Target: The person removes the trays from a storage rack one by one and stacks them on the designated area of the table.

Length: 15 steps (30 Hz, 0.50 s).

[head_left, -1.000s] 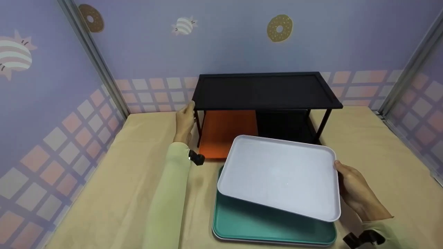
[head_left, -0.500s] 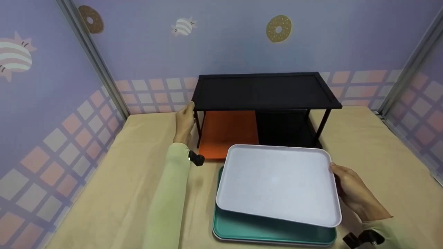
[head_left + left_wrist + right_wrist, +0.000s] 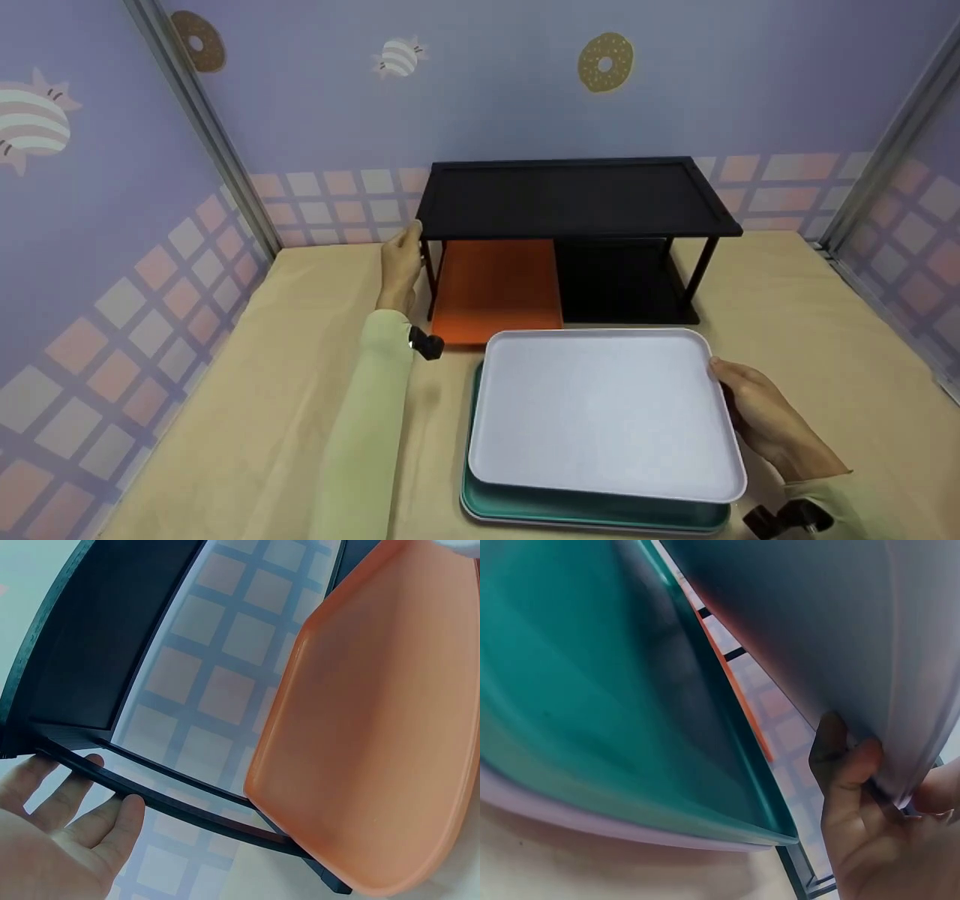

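Note:
My right hand (image 3: 769, 412) grips the right rim of a white tray (image 3: 600, 412). In the right wrist view, fingers (image 3: 847, 765) curl under the tray's edge. The tray hangs over a green tray (image 3: 592, 506), which lies on another pale-rimmed tray; a gap shows between white and green. My left hand (image 3: 400, 266) holds the front left corner of a black two-tier rack (image 3: 577, 199). Its fingertips (image 3: 131, 810) touch the rack's thin post in the left wrist view, where the thumb is hidden. An orange tray (image 3: 495, 292) lies on the left of the rack's lower tier.
A cream cloth (image 3: 262, 405) covers the table. Behind the rack stands a purple wall (image 3: 487, 97) with printed sweets and checks, and side panels enclose the table left and right. Black wrist cameras (image 3: 426, 343) sit on both sleeves.
The white tray has come down and toward me, away from the rack, and levelled out over the green tray. My right hand moved slightly with it; the left hand stays at the rack corner.

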### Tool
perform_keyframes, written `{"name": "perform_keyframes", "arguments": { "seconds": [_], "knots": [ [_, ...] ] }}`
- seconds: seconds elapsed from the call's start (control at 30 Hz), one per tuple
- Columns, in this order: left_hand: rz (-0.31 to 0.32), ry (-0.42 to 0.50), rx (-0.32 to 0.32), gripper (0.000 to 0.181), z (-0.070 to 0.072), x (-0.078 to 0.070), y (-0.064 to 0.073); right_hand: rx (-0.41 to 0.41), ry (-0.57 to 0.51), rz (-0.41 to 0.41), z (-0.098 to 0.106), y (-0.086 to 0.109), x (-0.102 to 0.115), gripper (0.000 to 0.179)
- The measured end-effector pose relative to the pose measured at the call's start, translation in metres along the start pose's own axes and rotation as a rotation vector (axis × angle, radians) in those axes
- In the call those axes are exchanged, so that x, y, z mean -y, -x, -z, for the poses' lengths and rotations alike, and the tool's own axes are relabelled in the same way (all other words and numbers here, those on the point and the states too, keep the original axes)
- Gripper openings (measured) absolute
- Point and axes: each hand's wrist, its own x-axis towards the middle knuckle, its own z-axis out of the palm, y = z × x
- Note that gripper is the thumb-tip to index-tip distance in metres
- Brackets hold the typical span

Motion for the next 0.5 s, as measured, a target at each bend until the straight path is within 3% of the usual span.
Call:
{"name": "perform_keyframes", "arguments": {
  "seconds": [0.1,0.27,0.5],
  "knots": [
    [0.009,-0.010,0.014,0.042,0.0011,-0.0006,0.0005,0.007,-0.002,-0.004,-0.0002,-0.0003,0.0004,0.048],
    [0.025,-0.007,0.038,0.052,0.0017,-0.0012,0.0011,0.044,-0.027,-0.002,0.0013,-0.0010,0.0000,0.043],
    [0.015,0.023,0.025,0.035,-0.0016,-0.0011,0.0009,0.086,-0.025,0.007,0.0012,-0.0015,-0.0024,0.040]
  ]
}}
